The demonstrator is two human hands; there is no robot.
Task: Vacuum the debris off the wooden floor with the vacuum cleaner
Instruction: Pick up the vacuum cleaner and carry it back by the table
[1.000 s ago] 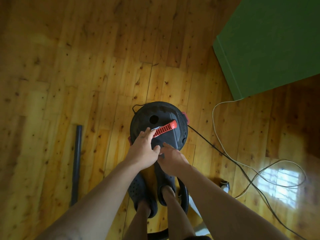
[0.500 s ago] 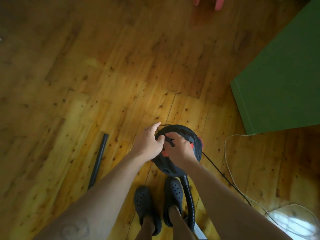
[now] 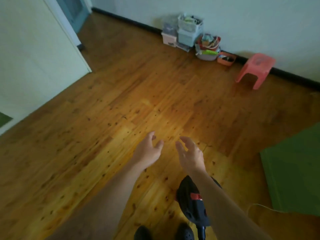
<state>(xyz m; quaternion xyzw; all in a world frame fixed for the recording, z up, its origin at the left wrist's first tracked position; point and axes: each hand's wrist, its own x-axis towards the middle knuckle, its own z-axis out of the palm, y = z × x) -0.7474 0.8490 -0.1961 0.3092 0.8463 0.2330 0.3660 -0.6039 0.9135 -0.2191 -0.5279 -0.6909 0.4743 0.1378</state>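
Observation:
The black canister vacuum cleaner [image 3: 192, 203] with a red handle stands on the wooden floor [image 3: 121, 135] at the bottom right, partly behind my right forearm. Its hose end shows just below it. My left hand [image 3: 147, 151] and my right hand [image 3: 190, 153] hang in the air above the floor, side by side, fingers loosely spread and holding nothing. Both hands are well above and beyond the vacuum, touching nothing. My two black shoes [image 3: 164, 232] show at the bottom edge.
A green mat or bed [image 3: 294, 174] lies at the right. A pink plastic stool [image 3: 256, 70] and stacked baskets of clutter [image 3: 190, 33] sit along the far wall. A pale door [image 3: 34, 54] stands open at the left. A thin white cable [image 3: 259, 207] lies by the green edge.
Both hands have let go of the vacuum's top and lifted away. The view has swung up from the floor to the room; the grey tube on the left is out of view.

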